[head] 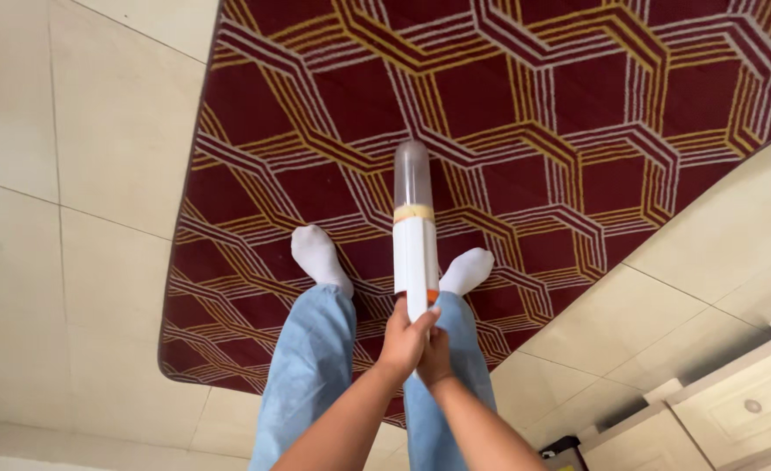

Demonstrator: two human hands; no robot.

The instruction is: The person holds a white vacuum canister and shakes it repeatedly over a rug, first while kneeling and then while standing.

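Observation:
I hold a long white tube-shaped handheld device (415,253) out in front of me, pointing away over the rug. It has a clear rounded chamber (411,174) at the far end, a tan band below it and an orange ring near the grip. My left hand (404,338) wraps around the near end of the device. My right hand (438,353) grips the same end just beneath and behind the left. Below the device are my legs in light blue jeans (307,375) and white socks (318,253).
A dark red rug (525,113) with a yellow and white hexagon pattern lies on cream floor tiles (80,157). White cabinet fronts (743,401) stand at the lower right, with a small dark object (562,453) at their base.

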